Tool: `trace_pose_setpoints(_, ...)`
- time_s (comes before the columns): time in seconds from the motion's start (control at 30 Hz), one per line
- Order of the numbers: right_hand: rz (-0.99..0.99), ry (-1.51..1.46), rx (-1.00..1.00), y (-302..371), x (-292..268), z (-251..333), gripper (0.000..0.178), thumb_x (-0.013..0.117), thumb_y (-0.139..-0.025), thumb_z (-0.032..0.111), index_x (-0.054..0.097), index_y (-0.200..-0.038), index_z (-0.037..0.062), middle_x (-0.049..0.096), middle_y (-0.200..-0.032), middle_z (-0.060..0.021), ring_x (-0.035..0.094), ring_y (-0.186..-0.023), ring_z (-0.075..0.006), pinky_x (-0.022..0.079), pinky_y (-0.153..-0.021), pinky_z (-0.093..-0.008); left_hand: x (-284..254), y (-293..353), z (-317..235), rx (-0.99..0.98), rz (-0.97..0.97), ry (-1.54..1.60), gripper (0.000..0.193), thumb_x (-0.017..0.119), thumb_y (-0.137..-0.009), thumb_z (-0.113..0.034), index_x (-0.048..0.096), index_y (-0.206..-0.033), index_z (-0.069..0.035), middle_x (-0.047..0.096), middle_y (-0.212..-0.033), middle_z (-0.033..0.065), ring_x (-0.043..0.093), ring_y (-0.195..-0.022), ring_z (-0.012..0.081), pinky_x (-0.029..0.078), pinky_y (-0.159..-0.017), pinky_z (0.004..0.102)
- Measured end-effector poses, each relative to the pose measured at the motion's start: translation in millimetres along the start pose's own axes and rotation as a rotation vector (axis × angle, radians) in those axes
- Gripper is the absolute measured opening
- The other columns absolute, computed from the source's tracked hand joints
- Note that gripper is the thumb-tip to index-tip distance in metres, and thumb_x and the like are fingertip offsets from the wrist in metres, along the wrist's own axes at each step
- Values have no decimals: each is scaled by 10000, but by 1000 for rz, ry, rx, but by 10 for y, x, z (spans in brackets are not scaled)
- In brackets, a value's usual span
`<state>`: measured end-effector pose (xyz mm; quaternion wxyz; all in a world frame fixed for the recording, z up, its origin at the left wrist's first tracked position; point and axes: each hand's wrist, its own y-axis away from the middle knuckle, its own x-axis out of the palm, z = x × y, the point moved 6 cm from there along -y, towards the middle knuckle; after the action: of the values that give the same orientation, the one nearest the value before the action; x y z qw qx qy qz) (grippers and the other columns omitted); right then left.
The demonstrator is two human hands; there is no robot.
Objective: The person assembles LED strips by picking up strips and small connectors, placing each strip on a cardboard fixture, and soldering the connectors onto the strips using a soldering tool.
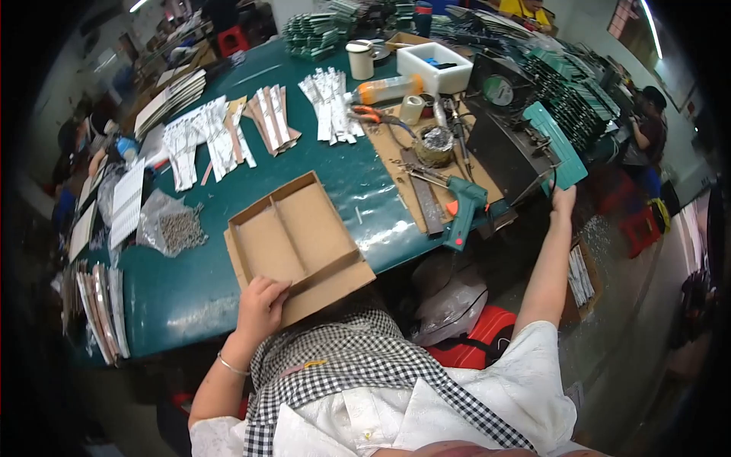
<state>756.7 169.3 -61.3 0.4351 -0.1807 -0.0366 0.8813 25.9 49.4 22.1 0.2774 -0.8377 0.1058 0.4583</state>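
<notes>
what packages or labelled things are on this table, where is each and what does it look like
Cardboard tray: brown, flat, divided; near table edge, left hand on its corner.
Plastic bag: clear, small grey parts inside; left of the tray.
White tub: rectangular, blue bits inside; far side.
Bottle: lying down, orange contents; beside the tub.
Teal board: flat panel at the table's right end, right hand below it.

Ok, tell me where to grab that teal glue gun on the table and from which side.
Grip the glue gun by its handle, the lower end that points down toward the table's near edge. It lies flat, nozzle aimed left across the brown board, so coming from the near side looks easiest, probably for the right hand.
</notes>
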Motion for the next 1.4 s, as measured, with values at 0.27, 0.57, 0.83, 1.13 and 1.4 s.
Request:
trace_pose_setpoints(0.27,-130,-184,-1,108,-128,104,364,754,-791,86,602,-1114,13,669,-1017,-94,620,-909,-235,476,-813,-362,20,-21,-20,15,20,32,236,682,-725,35,661,-951,-31,630,-793,116,594,-749,311,499,-654,399)
trace_pose_setpoints(0.57,-221,-439,359,-478,-80,-628,282,693,-819,152,647,-1025,-35,659,-912,-110,645,-774,-225,527,-719,-377,33,-27,81,46,-6,78,204,678,-759,4,679,-960,-35,631,-809,118,588,-754,309,490,-656,393)
trace_pose_setpoints(0.83,-66,-434,425,-552,-633,-759,442,450,-967,329,537,-1315,72,597,-1237,-185,563,-1133,-328,422,-979,-455,-24,69,226,61,-3,116,204,651,-729,-25,668,-932,-28,625,-816,93,590,-814,285,505,-719,393)
trace_pose_setpoints(1.13,287,-1179,-728,2647,-216,3304,245,630,-859,12,539,-1080,-42,549,-1155,-181,544,-1018,-312,463,-947,-426,-2,9,286,11,-10,169,223,649,-730,-4,679,-950,-29,631,-805,92,590,-813,270,505,-712,384)
trace_pose_setpoints(1.4,1620,-1682,-279,4507,1343,4859,188,544,-849,22,622,-691,89,642,-780,-20,637,-685,-186,527,-631,-282,-476,62,481,42,-192,194,309,762,-686,-46,678,-983,-48,662,-877,76,609,-798,274,497,-730,369)
